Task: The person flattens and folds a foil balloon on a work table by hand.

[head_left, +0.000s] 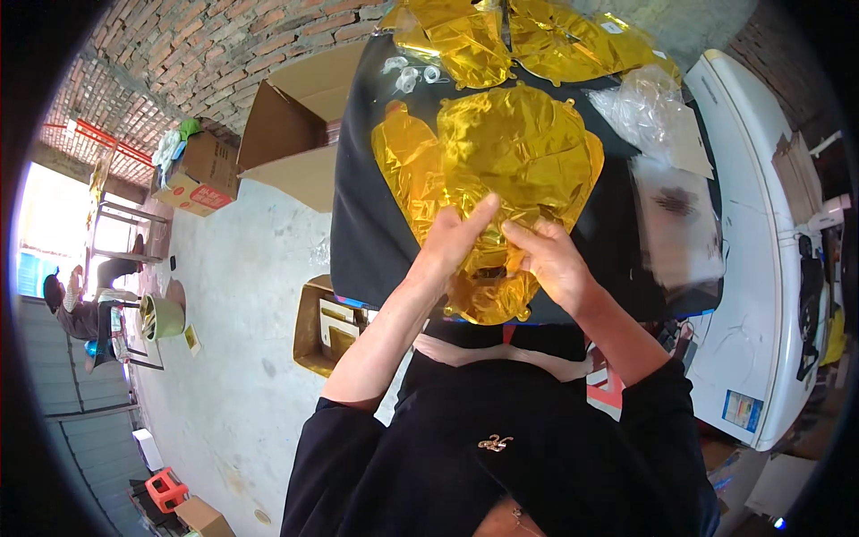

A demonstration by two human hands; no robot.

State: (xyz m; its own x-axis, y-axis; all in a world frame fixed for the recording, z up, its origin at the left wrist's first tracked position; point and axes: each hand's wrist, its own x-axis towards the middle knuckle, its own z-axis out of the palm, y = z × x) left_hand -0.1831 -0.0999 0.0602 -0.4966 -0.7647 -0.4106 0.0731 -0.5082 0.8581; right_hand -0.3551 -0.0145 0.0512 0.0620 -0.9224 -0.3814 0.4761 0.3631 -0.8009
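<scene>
A shiny gold foil balloon [514, 134], flat and wrinkled, lies over the near part of the black-covered table [358, 237], its lower end hanging toward me. My left hand [456, 234] grips it with the thumb stretched along the top, its other fingers hidden by the foil. Close beside it, my right hand [550, 259] pinches the foil between thumb and bent fingers. An orange-gold foil piece [407, 161] lies at the left, partly under the balloon. More flat gold foil balloons [582, 45] are spread at the table's far side.
Small white ribbon rolls [410, 76] and a clear plastic bag [646, 112] lie on the table; a clear packet [680, 219] is at its right. A white chest freezer [747, 268] stands right. Cardboard boxes [282, 130] stand left. Further left, a person [80, 309] sits near a green bin [168, 315].
</scene>
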